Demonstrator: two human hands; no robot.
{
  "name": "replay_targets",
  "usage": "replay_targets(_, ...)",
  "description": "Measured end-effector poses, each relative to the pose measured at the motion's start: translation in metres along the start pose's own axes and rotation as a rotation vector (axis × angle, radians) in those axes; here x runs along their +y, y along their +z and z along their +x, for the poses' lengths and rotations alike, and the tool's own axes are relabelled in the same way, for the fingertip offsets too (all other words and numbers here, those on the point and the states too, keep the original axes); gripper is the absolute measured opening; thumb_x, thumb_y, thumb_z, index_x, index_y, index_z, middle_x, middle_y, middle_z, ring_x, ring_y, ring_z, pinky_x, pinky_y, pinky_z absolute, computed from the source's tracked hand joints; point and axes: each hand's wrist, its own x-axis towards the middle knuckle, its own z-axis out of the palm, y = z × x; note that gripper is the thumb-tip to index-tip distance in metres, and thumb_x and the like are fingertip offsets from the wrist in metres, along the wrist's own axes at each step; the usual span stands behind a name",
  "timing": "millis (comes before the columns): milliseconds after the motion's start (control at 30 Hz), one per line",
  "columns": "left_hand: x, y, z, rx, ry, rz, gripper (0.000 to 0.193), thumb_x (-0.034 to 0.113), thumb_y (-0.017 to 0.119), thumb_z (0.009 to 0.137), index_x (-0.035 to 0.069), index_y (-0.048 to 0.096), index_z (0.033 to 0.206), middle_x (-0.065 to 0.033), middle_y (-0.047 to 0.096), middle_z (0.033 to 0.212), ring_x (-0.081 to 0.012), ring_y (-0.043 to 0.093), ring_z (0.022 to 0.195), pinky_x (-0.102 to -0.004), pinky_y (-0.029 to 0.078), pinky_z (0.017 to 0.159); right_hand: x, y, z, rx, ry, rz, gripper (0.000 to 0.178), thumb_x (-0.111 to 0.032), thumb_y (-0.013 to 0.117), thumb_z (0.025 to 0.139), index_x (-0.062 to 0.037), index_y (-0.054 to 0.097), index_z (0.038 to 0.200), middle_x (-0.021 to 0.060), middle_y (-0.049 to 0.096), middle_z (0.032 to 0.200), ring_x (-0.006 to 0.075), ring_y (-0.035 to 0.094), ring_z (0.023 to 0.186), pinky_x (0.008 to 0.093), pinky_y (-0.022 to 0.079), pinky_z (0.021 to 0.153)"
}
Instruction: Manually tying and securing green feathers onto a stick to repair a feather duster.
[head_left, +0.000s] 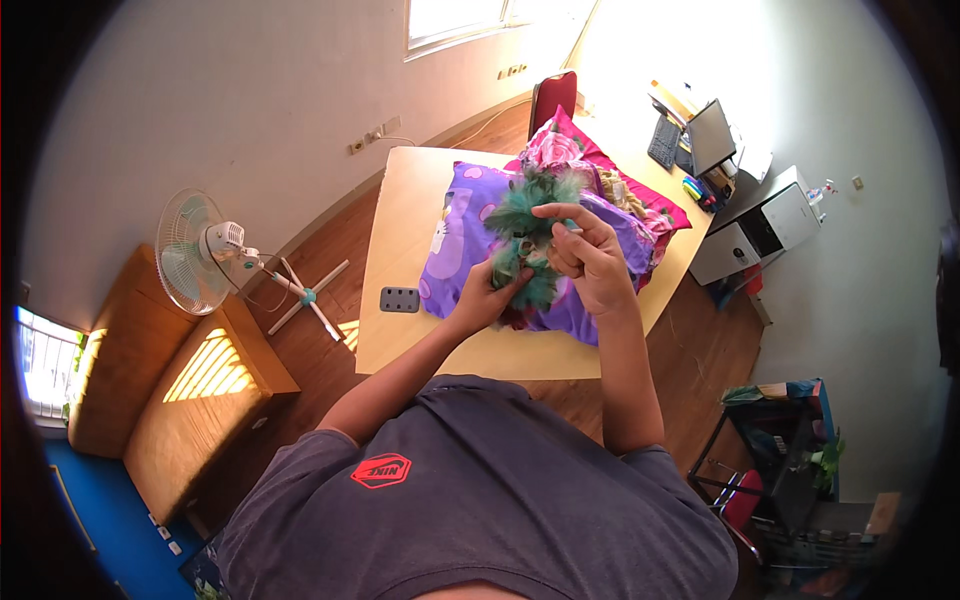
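Note:
A fluffy bunch of green feathers (525, 212) is held up above the table, a feather duster by its look, though no handle can be made out. My left hand (483, 298) grips its lower part, with thumb and fingers closed on the feathers. At its right side is my right hand (600, 265), index finger crooked over the bunch and the other fingers curled in. Something small and pale shows at those fingertips, too small to name. Beneath both hands lie a purple patterned pillow (455, 225) and a pink floral pillow (562, 147).
The pillows rest on a pale wooden table (385, 240). A dark grey holed block (400, 300) lies by its left edge. Left stands a fan (222, 240) near a brown sofa (190, 400). Beyond is a red chair (553, 100); at right, a laptop (711, 138) and keyboard (664, 142).

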Motion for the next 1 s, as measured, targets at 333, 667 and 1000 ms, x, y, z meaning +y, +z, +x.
replay_targets(333,0.022,-0.004,0.0,0.307,0.182,0.179,0.016,0.012,0.074,0.094,-0.002,0.072,0.102,-0.0091,0.069,0.078,-0.0103,0.057,0.07,-0.0319,0.048,0.065,0.005,-0.006,-0.013,-0.011,-0.211,0.337,0.034,-0.011,0.048,0.106,0.0031,0.057,0.135,-0.0035,0.039,0.066,0.0087,0.041,0.056,0.0269,0.041,0.072)
replay_targets(667,0.029,-0.025,0.005,0.378,0.1,0.105,0.013,0.013,0.075,0.094,-0.001,0.074,0.095,-0.0014,0.066,0.075,-0.0053,0.051,0.068,-0.0278,0.042,0.058,0.048,0.054,-0.037,-0.184,-0.04,0.72,0.053,-0.034,0.057,0.1,-0.0068,0.048,0.144,0.0095,0.056,0.1,0.0273,0.056,0.105,0.0441,0.041,0.106)
replay_targets(1000,0.039,-0.038,-0.001,0.253,0.112,0.052,0.021,0.013,0.077,0.092,0.002,0.073,0.109,-0.005,0.075,0.085,-0.0067,0.065,0.075,-0.0279,0.053,0.068,0.005,0.053,-0.038,0.008,-0.245,0.4,0.064,-0.035,0.056,0.1,-0.0102,0.035,0.155,0.0176,0.051,0.134,0.0413,0.046,0.137,0.05,0.036,0.114)
